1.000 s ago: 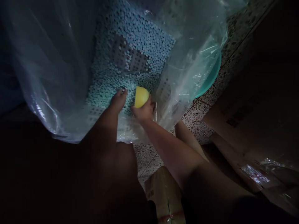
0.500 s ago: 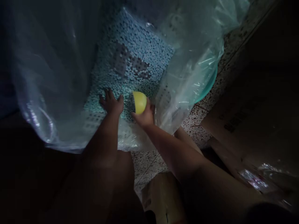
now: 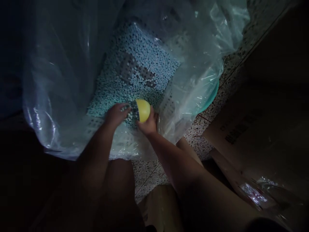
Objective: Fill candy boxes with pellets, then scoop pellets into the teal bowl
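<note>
A clear plastic bag (image 3: 58, 96) lies open and holds a large heap of small pale-blue tablets (image 3: 142, 61). My right hand (image 3: 148, 124) grips a yellow half-sphere plastic scoop (image 3: 143, 110) by its rounded side, down among the tablets. Close to the scoop, my left hand (image 3: 117, 115) rests on the tablets with its fingers curved and pointing toward the scoop. The inside of the scoop is hidden.
A teal plastic basin (image 3: 210, 96) shows through the bag's right side. Speckled terrazzo floor (image 3: 231, 74) runs beyond the bag. Cardboard boxes stand at the right (image 3: 253, 135) and below (image 3: 161, 206). Dark shadow covers the lower left.
My left hand has moved from spread fingers on the tablets to curved fingers beside the scoop. The scoop has tilted slightly in my right hand, and the view has shifted.
</note>
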Demonstrator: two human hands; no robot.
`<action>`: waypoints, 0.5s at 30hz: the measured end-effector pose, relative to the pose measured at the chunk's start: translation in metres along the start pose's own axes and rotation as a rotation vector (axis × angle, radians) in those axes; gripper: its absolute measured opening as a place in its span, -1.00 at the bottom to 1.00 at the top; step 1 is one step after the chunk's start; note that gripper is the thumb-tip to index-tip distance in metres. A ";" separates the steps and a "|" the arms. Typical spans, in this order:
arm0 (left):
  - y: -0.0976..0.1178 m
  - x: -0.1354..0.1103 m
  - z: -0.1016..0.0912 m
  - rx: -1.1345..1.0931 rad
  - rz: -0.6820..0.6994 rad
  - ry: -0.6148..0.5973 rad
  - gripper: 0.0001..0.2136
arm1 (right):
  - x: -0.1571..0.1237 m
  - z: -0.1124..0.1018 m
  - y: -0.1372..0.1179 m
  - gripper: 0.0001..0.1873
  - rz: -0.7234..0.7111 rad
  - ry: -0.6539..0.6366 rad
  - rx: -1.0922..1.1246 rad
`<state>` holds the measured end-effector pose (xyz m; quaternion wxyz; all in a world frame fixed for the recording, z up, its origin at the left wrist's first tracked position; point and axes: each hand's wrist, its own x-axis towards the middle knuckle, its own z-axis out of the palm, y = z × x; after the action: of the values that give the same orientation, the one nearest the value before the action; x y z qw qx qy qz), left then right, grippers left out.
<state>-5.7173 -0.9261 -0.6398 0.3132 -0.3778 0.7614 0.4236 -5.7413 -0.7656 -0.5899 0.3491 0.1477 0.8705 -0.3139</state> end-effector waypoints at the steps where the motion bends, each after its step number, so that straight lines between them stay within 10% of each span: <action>1: -0.004 0.008 -0.004 0.050 -0.012 0.099 -0.53 | 0.000 0.001 0.001 0.17 0.011 -0.003 0.004; 7: 0.000 0.032 0.039 0.141 -0.231 0.339 -0.38 | 0.003 0.003 0.003 0.22 0.012 -0.020 0.004; 15: 0.012 0.006 0.066 -0.204 -0.185 0.143 -0.59 | 0.006 0.000 0.006 0.19 0.017 -0.041 0.036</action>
<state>-5.7201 -0.8657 -0.6687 0.2558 -0.5054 0.6969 0.4398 -5.7432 -0.7609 -0.5970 0.3667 0.1552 0.8561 -0.3296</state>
